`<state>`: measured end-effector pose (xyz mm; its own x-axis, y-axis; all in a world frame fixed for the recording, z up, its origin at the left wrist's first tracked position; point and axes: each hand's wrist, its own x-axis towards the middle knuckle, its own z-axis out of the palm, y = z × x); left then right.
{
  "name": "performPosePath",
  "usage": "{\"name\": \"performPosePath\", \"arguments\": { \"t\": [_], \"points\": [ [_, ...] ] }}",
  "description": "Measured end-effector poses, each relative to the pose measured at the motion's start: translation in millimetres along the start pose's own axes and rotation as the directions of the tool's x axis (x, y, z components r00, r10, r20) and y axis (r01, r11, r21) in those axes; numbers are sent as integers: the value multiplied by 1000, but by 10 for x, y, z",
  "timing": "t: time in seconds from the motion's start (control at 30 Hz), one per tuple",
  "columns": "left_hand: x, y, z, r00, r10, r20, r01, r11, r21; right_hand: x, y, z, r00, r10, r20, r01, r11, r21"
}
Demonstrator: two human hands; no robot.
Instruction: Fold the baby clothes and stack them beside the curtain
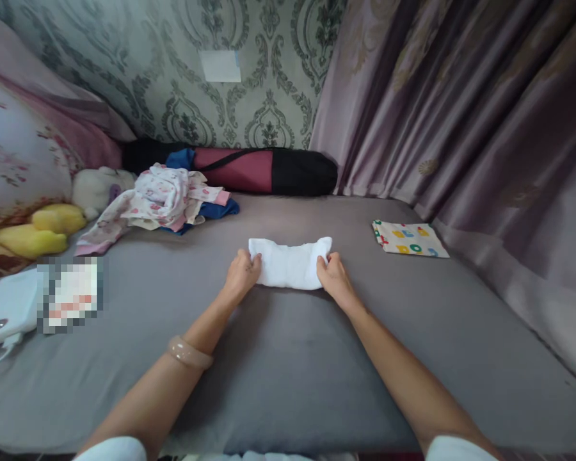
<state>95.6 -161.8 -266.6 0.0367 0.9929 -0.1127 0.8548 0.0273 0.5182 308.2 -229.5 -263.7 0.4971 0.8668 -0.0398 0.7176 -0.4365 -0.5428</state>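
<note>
A folded white cloth [288,266] is stretched between my two hands in the middle of the grey bed sheet [292,358]. My left hand [242,272] grips its left end, thumb on top and fingers tucked underneath. On the right end my right hand [335,275] has a matching grip. The cloth's upper corners stick up a little beyond both hands, and its middle sags between them. Whether its underside touches the sheet I cannot tell. A bangle circles my left forearm.
A heap of printed clothes [160,195] lies back left, before a long black and maroon bag [235,169]. Yellow plush toys [43,230] and a white device with a cable [12,307] are at left. A folded printed cloth [410,239] lies right, near the curtain [461,115].
</note>
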Motion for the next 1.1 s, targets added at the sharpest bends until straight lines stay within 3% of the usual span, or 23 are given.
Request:
{"name": "performPosePath", "arguments": {
  "t": [0.17,0.33,0.4,0.53,0.73,1.1],
  "points": [
    [88,11,5,995,-95,-20,92,989,-112,55,52,70,995,12,-100,-2,995,99],
    [187,11,-6,994,-109,5,109,991,-74,92,147,116,984,-166,-62,169,985,39],
    [187,3,-4,998,-60,14,61,997,-50,89,170,124,969,-246,-18,245,968,-47],
    [125,-41,5,981,194,-24,-192,980,58,68,191,140,952,-307,-14,297,932,-207],
    [119,-157,-7,938,347,10,-341,914,221,-2,182,116,967,-254,-4,237,909,-342],
    [137,-220,1,945,317,87,-327,884,335,-51,168,-60,987,-148,57,158,874,-460]
  ]
}}
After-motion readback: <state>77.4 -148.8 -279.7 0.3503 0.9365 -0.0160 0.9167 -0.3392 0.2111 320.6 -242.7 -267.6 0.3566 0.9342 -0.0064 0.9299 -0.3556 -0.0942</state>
